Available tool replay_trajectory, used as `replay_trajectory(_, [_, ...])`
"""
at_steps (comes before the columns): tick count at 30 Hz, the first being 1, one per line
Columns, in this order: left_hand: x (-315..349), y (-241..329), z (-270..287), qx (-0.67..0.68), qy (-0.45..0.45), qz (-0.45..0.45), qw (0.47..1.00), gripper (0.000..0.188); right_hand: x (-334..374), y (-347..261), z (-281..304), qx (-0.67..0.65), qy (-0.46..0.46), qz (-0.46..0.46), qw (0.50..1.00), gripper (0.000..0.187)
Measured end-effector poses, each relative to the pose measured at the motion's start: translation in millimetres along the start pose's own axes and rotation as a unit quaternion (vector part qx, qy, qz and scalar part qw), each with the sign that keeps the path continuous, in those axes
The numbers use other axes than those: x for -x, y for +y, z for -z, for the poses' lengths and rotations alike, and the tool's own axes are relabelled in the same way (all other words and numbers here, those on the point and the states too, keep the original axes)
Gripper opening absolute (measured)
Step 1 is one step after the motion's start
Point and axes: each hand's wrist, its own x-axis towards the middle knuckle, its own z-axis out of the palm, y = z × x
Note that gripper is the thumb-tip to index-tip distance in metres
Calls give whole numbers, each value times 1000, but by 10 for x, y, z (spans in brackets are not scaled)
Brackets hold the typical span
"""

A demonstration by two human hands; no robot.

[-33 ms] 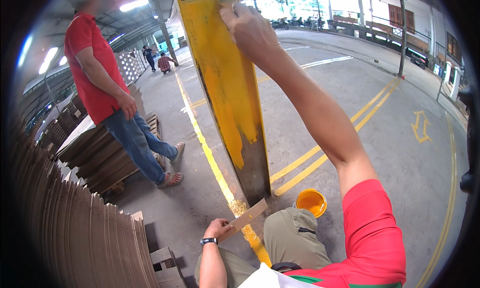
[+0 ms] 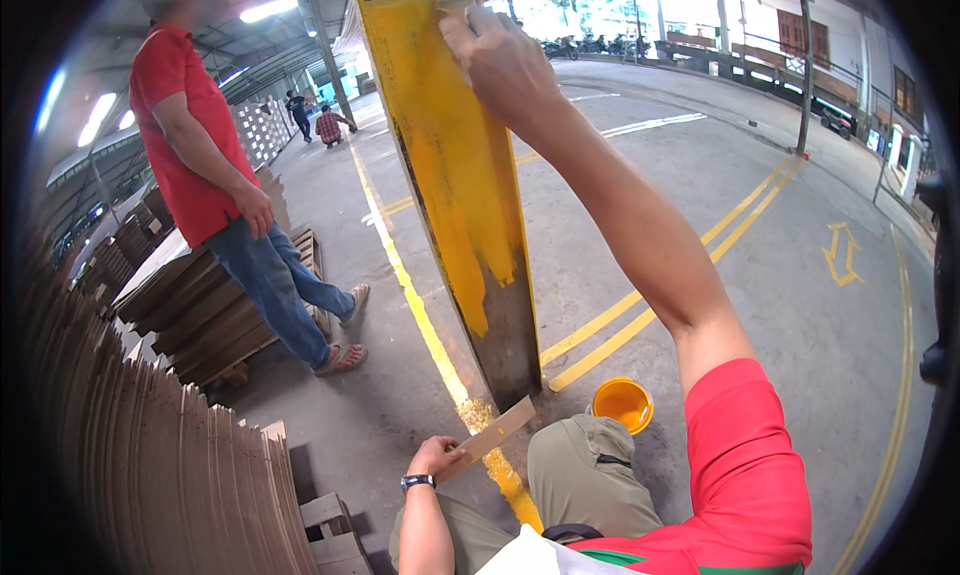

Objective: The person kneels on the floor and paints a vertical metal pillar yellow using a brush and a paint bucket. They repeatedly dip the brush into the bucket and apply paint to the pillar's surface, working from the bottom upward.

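Observation:
A steel column [image 2: 505, 360] stands in front of me, its upper part covered in streaky yellow paint [image 2: 430, 115] and its foot bare grey. Up near the top of the painted face, my right hand [image 2: 500, 60] is closed around what looks like a paintbrush, mostly hidden by the fingers. My left hand [image 2: 435, 456] rests low by my knee, gripping a flat strip of brown cardboard [image 2: 492, 437] that slants toward the column's foot. Right of that foot, a small round bucket [image 2: 597, 403] holds yellow-orange paint.
A person in a red shirt [image 2: 190, 140] stands at the left beside stacked cardboard on a pallet [image 2: 318, 250]. More cardboard sheets [image 2: 200, 475] rise close at my left. A yellow floor line [image 2: 415, 300] runs past the column. Two people [image 2: 328, 127] are farther back.

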Motion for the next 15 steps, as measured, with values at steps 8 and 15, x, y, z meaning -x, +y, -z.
replay_trajectory(8, [-12, -18, -17, 16, 10, -30, 999, 40, -101, -55, 9, 14, 10, 31, 999, 34])
replay_trajectory(15, [-18, -34, -12, 9, 15, -35, 999, 40, -125, -50, -52, 35, -2, 37, 999, 31])
